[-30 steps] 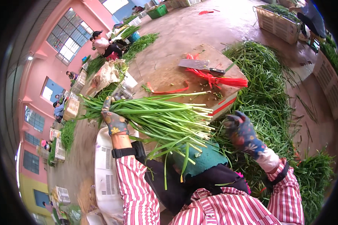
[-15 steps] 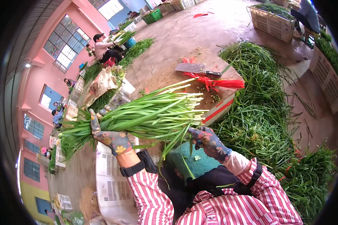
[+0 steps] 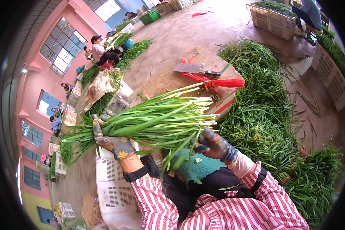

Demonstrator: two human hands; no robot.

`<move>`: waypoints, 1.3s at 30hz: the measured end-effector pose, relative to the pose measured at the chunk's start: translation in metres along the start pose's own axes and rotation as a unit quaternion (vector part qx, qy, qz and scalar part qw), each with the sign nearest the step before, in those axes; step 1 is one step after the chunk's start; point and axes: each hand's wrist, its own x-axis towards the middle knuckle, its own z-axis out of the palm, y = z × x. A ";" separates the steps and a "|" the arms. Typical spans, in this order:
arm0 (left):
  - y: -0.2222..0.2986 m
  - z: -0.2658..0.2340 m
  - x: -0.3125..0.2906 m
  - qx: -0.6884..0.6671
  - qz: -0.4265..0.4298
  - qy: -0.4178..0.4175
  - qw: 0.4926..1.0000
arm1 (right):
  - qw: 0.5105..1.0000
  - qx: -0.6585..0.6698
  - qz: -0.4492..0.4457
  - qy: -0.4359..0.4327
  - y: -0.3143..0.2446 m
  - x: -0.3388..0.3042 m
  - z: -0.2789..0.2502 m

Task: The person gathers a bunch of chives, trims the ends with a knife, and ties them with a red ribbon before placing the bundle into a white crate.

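A thick bunch of garlic chives (image 3: pixel 153 119) lies crosswise in front of me, its leafy tips to the left and pale stem ends to the right. My left hand (image 3: pixel 113 142), in a dark flowered glove, is wrapped round the bunch near its leafy end. By the lower stem ends is my right hand (image 3: pixel 218 145), in a matching glove. Its fingers are curled in beside some drooping leaves and slightly blurred; what they pinch is hidden. Beyond the bunch, a cleaver (image 3: pixel 193 69) and red ties (image 3: pixel 222 83) rest on a low worktop (image 3: pixel 168 78).
A big heap of loose chives (image 3: pixel 253 103) spreads on the right, with tied bunches (image 3: pixel 310 184) nearer me. A white crate (image 3: pixel 117 191) stands at my left below the bunch. A teal cloth-like thing (image 3: pixel 199 166) is at my lap. Other people (image 3: pixel 102 51) sit working farther off.
My right hand has shifted slightly right and down along the stem ends. The left hand keeps its hold on the bunch. The whole view has shifted a little.
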 end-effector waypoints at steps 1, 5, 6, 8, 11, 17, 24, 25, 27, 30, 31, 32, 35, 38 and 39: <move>-0.002 0.005 -0.004 0.009 0.013 0.021 1.000 | 0.978 -0.101 0.053 0.177 0.001 -0.001 0.004; -0.005 -0.002 0.001 0.038 -0.013 -0.010 0.999 | 0.947 -0.214 0.063 0.230 0.002 0.002 0.008; -0.005 -0.002 0.002 0.032 -0.017 -0.005 0.999 | 0.948 -0.212 0.063 0.229 0.004 0.000 0.010; -0.004 -0.002 0.002 0.027 -0.022 0.000 0.999 | 0.974 -0.061 -0.068 0.206 0.009 -0.005 0.014; -0.008 0.003 0.001 0.008 -0.076 0.029 0.997 | 0.976 -0.037 -0.055 0.207 0.008 -0.006 0.009; -0.015 0.012 0.002 -0.010 -0.163 -0.033 0.986 | 0.966 -0.112 0.054 0.225 -0.012 -0.025 0.012; -0.020 0.021 0.021 0.042 -0.150 0.088 0.984 | 0.821 -0.570 -0.026 -0.037 -0.058 -0.054 -0.012; -0.019 0.022 0.023 0.054 -0.170 0.066 0.982 | 0.779 -0.625 -0.018 -0.044 -0.070 -0.062 -0.010; -0.017 0.025 0.025 0.088 -0.190 0.084 0.974 | 0.827 -0.539 0.149 0.060 -0.086 -0.056 0.018; -0.021 0.025 0.025 0.066 -0.201 0.043 0.976 | 0.851 -0.384 0.318 0.164 -0.094 -0.061 0.013; -0.022 0.027 0.023 0.095 -0.206 0.044 0.973 | 0.820 -0.428 0.334 0.181 -0.101 -0.066 0.015; -0.022 0.025 0.024 0.096 -0.204 0.044 0.973 | 0.787 -0.469 0.350 0.195 -0.104 -0.065 0.021; -0.026 0.029 0.026 0.118 -0.200 0.022 0.972 | 0.800 -0.509 0.253 0.192 -0.116 -0.093 -0.012; -0.023 0.029 0.027 0.136 -0.177 -0.001 0.975 | 0.858 -0.369 0.290 0.210 -0.129 -0.120 -0.047; -0.022 0.028 0.031 0.135 -0.176 -0.002 0.975 | 0.799 -0.483 0.300 0.198 -0.139 -0.138 -0.057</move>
